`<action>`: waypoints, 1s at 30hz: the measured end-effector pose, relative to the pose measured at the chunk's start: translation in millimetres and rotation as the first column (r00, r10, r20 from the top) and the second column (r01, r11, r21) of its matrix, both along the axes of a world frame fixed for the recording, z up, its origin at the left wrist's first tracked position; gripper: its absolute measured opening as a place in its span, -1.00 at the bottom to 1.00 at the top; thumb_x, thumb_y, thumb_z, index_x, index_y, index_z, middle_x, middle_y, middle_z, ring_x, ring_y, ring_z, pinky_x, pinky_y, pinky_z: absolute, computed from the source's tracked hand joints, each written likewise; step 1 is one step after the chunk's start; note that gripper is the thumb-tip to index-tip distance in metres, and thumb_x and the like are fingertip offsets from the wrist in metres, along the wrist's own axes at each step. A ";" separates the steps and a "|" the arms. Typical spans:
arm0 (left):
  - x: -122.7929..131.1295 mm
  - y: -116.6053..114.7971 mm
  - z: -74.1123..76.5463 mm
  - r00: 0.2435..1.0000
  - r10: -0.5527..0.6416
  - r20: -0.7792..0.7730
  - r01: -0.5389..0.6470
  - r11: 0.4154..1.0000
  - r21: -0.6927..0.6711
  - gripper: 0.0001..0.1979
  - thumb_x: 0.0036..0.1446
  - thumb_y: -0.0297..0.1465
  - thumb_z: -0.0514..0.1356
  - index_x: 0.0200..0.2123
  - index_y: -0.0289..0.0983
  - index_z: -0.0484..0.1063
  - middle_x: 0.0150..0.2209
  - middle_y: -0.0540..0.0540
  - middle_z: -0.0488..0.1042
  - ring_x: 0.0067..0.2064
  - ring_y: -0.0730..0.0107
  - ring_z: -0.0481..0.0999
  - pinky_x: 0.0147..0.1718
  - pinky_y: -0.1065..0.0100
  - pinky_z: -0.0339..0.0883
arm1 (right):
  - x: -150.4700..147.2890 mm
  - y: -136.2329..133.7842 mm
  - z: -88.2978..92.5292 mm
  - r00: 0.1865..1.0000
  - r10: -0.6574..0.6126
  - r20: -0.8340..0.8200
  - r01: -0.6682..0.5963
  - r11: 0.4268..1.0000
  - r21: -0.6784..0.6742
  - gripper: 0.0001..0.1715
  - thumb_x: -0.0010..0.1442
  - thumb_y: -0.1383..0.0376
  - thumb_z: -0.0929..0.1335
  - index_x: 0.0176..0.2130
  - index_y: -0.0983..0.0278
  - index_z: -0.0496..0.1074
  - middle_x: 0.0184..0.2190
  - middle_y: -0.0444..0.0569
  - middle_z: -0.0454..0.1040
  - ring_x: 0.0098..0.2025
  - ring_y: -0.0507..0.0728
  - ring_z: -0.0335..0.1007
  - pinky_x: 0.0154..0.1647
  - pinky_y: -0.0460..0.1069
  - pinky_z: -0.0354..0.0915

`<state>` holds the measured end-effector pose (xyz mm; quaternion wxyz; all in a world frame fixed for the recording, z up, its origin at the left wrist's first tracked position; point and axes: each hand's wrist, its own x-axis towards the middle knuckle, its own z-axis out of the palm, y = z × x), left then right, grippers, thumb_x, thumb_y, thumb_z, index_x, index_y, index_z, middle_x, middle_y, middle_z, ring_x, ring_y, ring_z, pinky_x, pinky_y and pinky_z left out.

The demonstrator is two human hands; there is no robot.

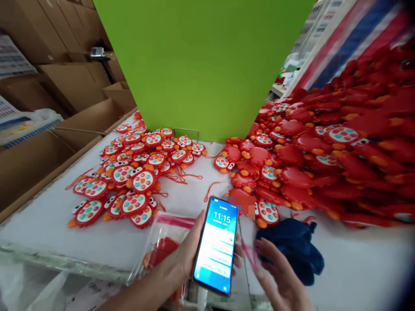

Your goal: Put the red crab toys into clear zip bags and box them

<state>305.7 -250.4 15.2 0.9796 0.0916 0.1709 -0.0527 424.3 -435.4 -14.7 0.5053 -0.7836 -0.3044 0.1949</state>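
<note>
My left hand holds a smartphone upright over the table's near edge; its lit screen reads 11:15. My right hand hovers just right of the phone, palm up, fingers loosely spread, with nothing in them. A dark blue cloth lies on the white table just beyond that hand. Under my left hand lies a clear zip bag with a pink strip and a red toy inside. Red crab-shaped toys with coloured dots lie in a flat group on the left.
A big heap of the same red crab toys fills the right side. A tall green panel stands at the back centre. Cardboard boxes line the left. A striped red, white and blue sheet hangs at the back right.
</note>
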 end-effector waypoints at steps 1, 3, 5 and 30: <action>-0.5 1.2 -1.5 1.000 0.002 0.020 -0.002 1.000 0.019 -0.09 0.00 0.25 -0.15 -0.14 -0.51 0.46 -0.34 -0.35 0.57 -0.34 0.09 0.55 -0.30 0.23 0.31 | -10.2 7.0 -0.3 0.995 0.057 -0.084 -0.051 0.997 0.063 -0.36 0.10 0.11 0.39 0.15 0.12 0.26 0.11 0.06 0.39 0.05 0.27 0.39 -0.10 0.05 0.42; -1.4 3.2 -3.9 0.997 0.010 0.070 -0.013 0.999 0.039 -0.07 0.02 0.24 -0.20 -0.10 -0.50 0.44 -0.29 -0.38 0.57 -0.28 0.02 0.55 -0.26 0.19 0.30 | -30.9 20.7 -3.2 0.974 0.126 -0.190 -0.093 0.980 0.173 -0.21 0.06 0.14 0.43 0.23 0.07 0.14 0.19 0.07 0.29 0.13 0.30 0.30 -0.02 0.10 0.37; -2.4 5.0 -4.7 0.994 0.009 0.105 -0.012 1.000 0.029 -0.06 0.03 0.24 -0.25 -0.08 -0.50 0.43 -0.25 -0.39 0.56 -0.24 -0.01 0.54 -0.21 0.16 0.28 | -49.3 31.8 -5.1 0.951 0.149 -0.269 -0.086 0.969 0.230 -0.10 0.02 0.15 0.45 0.26 0.08 0.08 0.20 0.10 0.26 0.12 0.32 0.31 -0.04 0.10 0.37; -15.9 13.8 3.1 0.993 0.003 0.121 -0.004 1.000 0.009 -0.07 0.05 0.22 -0.21 -0.05 -0.53 0.41 -0.25 -0.43 0.55 -0.26 -0.05 0.54 -0.26 0.19 0.26 | -88.5 54.4 -11.8 0.916 0.013 -0.400 0.071 0.978 0.195 0.11 -0.08 0.08 0.46 0.31 0.09 -0.09 0.18 0.06 0.24 0.11 0.26 0.29 -0.03 0.02 0.32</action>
